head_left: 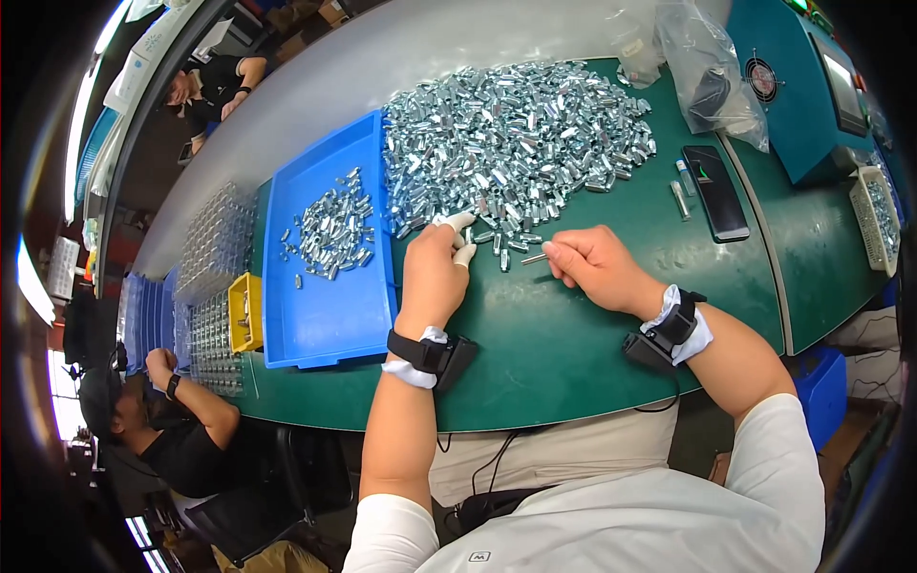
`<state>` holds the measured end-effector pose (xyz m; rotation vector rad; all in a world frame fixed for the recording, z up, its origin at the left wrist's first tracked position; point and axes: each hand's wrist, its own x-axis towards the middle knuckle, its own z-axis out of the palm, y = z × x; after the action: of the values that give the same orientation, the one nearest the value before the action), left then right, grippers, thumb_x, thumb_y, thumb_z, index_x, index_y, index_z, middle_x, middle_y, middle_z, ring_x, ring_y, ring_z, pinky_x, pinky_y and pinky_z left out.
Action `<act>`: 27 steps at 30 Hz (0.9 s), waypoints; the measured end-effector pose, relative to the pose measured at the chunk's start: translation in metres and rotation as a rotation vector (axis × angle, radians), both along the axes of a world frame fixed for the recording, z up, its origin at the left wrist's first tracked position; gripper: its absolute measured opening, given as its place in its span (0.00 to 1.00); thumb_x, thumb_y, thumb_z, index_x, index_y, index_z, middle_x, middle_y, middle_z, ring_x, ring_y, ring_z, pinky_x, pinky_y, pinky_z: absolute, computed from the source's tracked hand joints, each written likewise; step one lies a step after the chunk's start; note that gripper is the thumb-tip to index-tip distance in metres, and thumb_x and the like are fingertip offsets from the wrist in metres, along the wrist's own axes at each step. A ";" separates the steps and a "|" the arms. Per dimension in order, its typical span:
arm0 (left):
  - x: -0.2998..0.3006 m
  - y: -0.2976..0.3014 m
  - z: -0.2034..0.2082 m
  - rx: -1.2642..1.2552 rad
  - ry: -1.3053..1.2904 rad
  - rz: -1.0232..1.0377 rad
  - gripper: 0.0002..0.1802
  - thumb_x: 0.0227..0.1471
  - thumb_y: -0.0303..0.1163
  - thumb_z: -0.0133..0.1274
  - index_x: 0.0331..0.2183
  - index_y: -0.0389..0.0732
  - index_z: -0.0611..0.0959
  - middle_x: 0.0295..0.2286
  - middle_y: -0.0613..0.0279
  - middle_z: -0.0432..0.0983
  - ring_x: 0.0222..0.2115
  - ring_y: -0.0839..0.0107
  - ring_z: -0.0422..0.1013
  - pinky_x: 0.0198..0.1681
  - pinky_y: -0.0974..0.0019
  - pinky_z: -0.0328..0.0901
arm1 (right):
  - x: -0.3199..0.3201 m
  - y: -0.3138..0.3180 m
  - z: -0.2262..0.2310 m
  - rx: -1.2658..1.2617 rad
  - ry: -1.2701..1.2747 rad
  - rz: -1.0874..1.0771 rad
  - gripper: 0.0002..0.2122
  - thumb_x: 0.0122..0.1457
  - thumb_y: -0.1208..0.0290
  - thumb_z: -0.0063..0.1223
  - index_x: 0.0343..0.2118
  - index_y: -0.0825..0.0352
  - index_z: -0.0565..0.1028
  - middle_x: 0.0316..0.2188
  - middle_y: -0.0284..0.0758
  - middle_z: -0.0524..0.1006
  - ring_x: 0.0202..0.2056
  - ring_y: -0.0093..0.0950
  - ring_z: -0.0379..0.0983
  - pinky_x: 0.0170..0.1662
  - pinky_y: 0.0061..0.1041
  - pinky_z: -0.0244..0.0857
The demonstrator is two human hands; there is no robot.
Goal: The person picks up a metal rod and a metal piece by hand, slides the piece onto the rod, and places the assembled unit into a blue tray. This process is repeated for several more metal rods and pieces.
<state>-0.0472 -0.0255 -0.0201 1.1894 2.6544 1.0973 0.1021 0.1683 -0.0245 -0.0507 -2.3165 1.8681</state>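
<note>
Shiny silver metal pieces, short and faceted, form a large pile (521, 134) on the green tabletop. At its near edge is my left hand (435, 267), with white covers on the fingertips. Its thumb and finger are closed around what looks like a small metal piece, mostly hidden by the fingers. Across from it, my right hand (597, 270) pinches a thin metal pin (534, 259), its free end pointing left toward several loose pieces (504, 250). Left of my left hand, a shallow blue tray (325, 334) holds a smaller heap of the same metal pieces (334, 227).
A black phone (716, 194) and two small tubes (679, 199) lie at right, near clear plastic bags (707, 81). Beyond are a teal machine (798, 91) and a white basket (874, 215). A yellow bin (245, 313) and clear racks stand left, with two people beyond.
</note>
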 end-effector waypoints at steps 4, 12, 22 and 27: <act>0.010 -0.002 0.010 -0.017 -0.129 0.046 0.17 0.44 0.23 0.62 0.41 0.39 0.83 0.26 0.54 0.73 0.24 0.58 0.71 0.30 0.58 0.66 | 0.000 0.003 -0.004 -0.027 -0.013 -0.015 0.20 0.67 0.62 0.45 0.19 0.68 0.71 0.13 0.27 0.68 0.17 0.15 0.62 0.21 0.20 0.55; 0.006 -0.007 0.007 -0.103 0.181 0.008 0.15 0.44 0.20 0.62 0.39 0.38 0.82 0.22 0.56 0.70 0.21 0.63 0.68 0.29 0.63 0.65 | 0.003 0.003 0.005 0.000 -0.046 0.004 0.19 0.68 0.64 0.44 0.20 0.68 0.71 0.14 0.27 0.68 0.19 0.16 0.64 0.23 0.20 0.57; 0.037 -0.003 0.029 0.149 -0.457 -0.075 0.07 0.49 0.21 0.61 0.33 0.33 0.81 0.30 0.58 0.79 0.30 0.73 0.75 0.34 0.69 0.69 | -0.001 0.003 0.000 -0.031 0.000 -0.012 0.20 0.67 0.62 0.45 0.20 0.68 0.72 0.13 0.28 0.68 0.17 0.16 0.64 0.22 0.21 0.57; 0.047 0.003 0.022 0.293 -0.536 -0.130 0.08 0.51 0.20 0.60 0.36 0.33 0.82 0.31 0.62 0.79 0.32 0.78 0.73 0.37 0.73 0.68 | 0.000 0.004 0.000 -0.014 -0.001 0.002 0.19 0.67 0.62 0.45 0.21 0.68 0.73 0.13 0.29 0.69 0.17 0.17 0.64 0.22 0.22 0.57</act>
<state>-0.0002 -0.0223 0.0016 0.9128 2.0389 1.5554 0.1025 0.1725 -0.0242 -0.0505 -2.3050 1.8859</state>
